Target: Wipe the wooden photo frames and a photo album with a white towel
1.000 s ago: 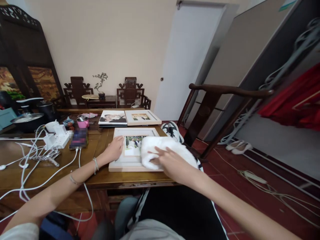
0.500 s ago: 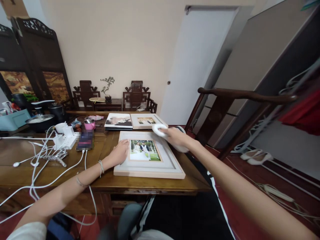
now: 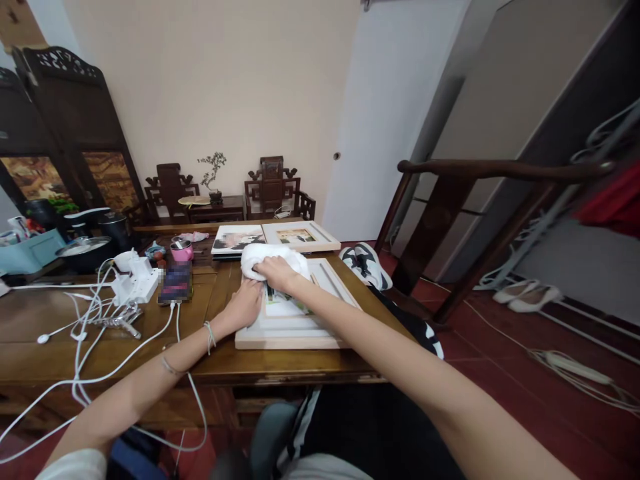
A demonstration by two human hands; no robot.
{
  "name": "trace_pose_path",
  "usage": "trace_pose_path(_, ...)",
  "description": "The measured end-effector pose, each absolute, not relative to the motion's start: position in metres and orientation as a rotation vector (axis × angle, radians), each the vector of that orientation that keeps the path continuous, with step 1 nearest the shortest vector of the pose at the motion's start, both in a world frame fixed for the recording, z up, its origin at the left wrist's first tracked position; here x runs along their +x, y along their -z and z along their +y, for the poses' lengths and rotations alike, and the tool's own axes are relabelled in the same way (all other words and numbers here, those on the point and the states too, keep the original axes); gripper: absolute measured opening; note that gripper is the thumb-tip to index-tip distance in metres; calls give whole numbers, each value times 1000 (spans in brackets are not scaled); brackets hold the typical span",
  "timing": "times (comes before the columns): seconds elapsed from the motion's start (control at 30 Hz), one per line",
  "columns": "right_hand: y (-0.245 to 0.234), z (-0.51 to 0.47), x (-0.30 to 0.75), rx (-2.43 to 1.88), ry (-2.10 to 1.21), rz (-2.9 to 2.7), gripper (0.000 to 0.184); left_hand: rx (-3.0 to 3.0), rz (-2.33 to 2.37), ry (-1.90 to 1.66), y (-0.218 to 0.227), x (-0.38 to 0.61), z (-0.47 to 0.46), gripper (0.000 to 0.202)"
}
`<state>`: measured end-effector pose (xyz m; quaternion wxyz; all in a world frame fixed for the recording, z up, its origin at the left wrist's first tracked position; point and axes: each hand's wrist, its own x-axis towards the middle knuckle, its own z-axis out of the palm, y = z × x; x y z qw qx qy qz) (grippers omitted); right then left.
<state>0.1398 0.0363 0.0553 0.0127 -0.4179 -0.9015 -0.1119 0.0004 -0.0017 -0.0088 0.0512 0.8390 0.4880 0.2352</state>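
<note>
A pale wooden picture frame (image 3: 295,328) with a photo under glass lies flat near the front edge of the dark wooden table (image 3: 150,333). My left hand (image 3: 244,304) rests flat on the frame's left side, fingers stretched out. My right hand (image 3: 276,273) presses a white cloth (image 3: 265,254) onto the frame's far left corner, fingers closed over the cloth. My right forearm crosses over the frame and hides much of the photo.
Two more framed pictures (image 3: 295,236) lie at the table's far edge. Left of the frame sit a phone (image 3: 175,283), a white power strip (image 3: 135,283) with tangled cables, a pink cup (image 3: 181,250) and pots. A dark wooden chair (image 3: 450,220) and shoes (image 3: 365,261) stand to the right.
My right hand carried the white cloth from the frame's far right corner across to its far left corner. The left hand stayed on the frame's left side.
</note>
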Motion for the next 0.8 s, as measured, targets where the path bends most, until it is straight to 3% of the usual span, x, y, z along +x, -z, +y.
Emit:
trace_pose_path(0.17, -50, 36, 182, -1388, 373, -2788, 41, 2611, 1460, -720, 11, -1, 3, 31)
trace_pose_path(0.33, -55, 36, 258, -1620, 385, -2713, 36, 2579, 1495, -678, 11, -1, 3, 33)
trace_pose_path(0.53, -58, -6, 286, -1581, 304, -2738, 44, 2550, 1475, -640, 9, -9, 6, 60)
trace_pose_path(0.8, -62, -32, 283, -1572, 176, -2765, 48, 2603, 1464, -706, 18, -10, 8, 58)
